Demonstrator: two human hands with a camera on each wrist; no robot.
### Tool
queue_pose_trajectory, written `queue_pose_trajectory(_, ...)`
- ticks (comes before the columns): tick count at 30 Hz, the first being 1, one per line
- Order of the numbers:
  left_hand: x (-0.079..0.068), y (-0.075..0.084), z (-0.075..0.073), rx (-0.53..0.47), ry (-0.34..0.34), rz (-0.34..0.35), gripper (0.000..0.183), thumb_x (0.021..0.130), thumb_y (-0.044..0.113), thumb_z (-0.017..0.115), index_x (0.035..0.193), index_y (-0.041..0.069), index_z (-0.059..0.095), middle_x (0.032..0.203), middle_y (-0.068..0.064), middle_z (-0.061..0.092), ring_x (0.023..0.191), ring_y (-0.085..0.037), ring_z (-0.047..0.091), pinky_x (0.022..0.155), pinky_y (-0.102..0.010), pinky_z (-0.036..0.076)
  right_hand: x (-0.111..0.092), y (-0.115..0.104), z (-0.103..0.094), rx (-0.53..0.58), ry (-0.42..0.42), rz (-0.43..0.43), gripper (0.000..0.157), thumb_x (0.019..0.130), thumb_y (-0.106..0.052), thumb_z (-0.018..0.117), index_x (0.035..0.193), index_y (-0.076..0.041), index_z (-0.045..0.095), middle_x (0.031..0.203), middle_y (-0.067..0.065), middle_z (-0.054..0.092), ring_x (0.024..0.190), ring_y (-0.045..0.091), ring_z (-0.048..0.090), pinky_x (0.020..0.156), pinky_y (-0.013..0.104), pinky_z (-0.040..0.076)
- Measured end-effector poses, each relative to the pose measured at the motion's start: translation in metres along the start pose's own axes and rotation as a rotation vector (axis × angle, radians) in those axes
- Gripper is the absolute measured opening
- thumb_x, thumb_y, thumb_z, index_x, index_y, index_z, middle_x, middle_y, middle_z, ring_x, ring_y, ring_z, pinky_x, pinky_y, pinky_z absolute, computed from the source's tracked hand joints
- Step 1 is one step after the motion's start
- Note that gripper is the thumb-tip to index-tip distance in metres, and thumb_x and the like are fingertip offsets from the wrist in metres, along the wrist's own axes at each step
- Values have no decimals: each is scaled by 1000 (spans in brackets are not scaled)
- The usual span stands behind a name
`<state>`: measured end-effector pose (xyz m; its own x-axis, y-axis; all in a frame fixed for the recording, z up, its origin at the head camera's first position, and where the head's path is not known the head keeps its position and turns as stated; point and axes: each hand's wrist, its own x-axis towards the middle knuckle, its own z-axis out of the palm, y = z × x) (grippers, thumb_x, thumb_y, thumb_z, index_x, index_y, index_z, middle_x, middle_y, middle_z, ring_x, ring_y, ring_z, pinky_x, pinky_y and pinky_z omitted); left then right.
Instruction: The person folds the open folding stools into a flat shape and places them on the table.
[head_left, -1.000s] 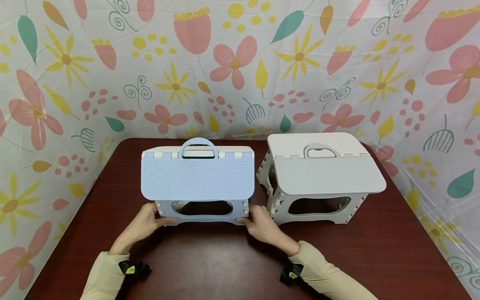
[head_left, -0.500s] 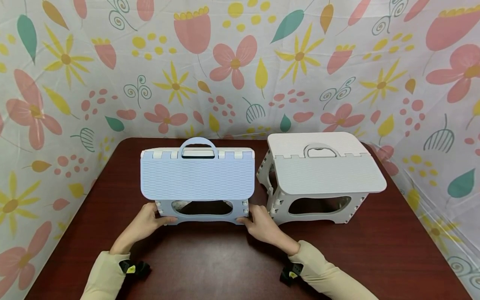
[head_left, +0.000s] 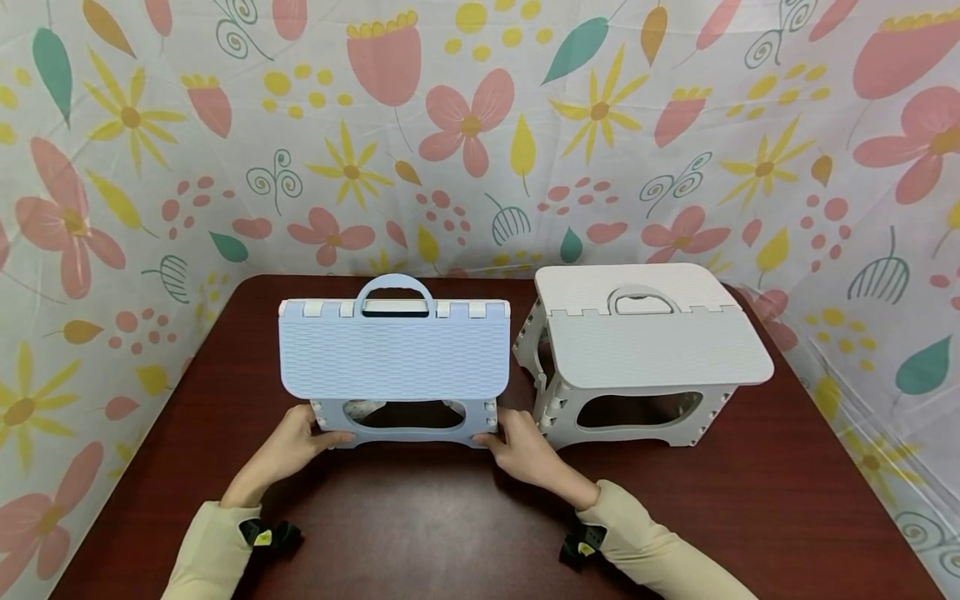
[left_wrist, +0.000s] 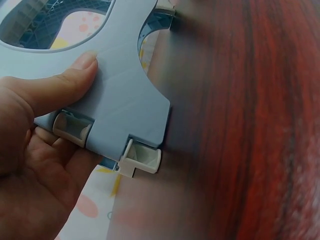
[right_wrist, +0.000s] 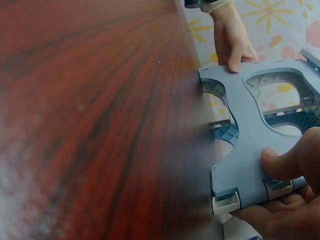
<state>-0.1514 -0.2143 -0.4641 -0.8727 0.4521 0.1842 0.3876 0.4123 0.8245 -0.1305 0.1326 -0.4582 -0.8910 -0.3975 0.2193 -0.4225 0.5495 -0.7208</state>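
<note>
A blue folding step stool (head_left: 393,354) with white hinge pieces stands on the table at centre left, its front top panel sloping down toward me and its handle (head_left: 395,287) upright. My left hand (head_left: 292,443) grips the lower left edge of its front leg panel (left_wrist: 115,95), thumb on the front face and fingers behind. At the lower right edge, my right hand (head_left: 525,446) holds the same panel in a matching pinch. In the right wrist view that thumb (right_wrist: 280,162) lies below the oval cutout. Much of the back legs is hidden behind the front.
A light grey folding stool (head_left: 652,350) stands fully unfolded on the right, close beside my right hand. Both rest on a dark red wooden table (head_left: 420,525). Behind and at the sides hangs a flower-patterned cloth (head_left: 480,125).
The far half of the blue stool's top has sunk a little, so less of its pale strip shows behind the hinge line. Both hands keep their grip in nearly the same place.
</note>
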Motion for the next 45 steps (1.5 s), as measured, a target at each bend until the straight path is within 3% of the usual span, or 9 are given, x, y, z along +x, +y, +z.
queue_pose_trajectory(12,2,1,1,-1,9,12,30,82,-2,72,111,-1,64,85,-2,70,65,0,54,54,-24,47,1,-1,-1,10,-6,3,11,85,-9,72,95,-5,70,84,4,73,71,2,59,64,20,49)
queue_pose_trajectory(27,2,-3,2,-22,-16,-3,35,84,0,71,117,-2,61,87,-6,69,62,-1,52,54,-24,46,1,1,1,9,-6,-6,12,85,-8,71,97,-4,71,87,5,74,75,6,64,66,21,51)
queue_pose_trajectory(39,2,-4,2,-24,-18,9,33,84,2,72,116,-1,61,90,-9,70,62,-11,58,53,-25,48,2,1,1,22,-14,-3,12,85,-7,71,97,-4,70,87,5,74,74,4,62,65,20,50)
queue_pose_trajectory(45,3,-4,2,-33,-13,16,34,84,2,71,116,-1,61,93,-11,70,66,-4,58,55,-26,49,2,2,1,23,-12,-3,12,85,-7,71,97,-4,71,87,5,74,74,3,62,66,21,51)
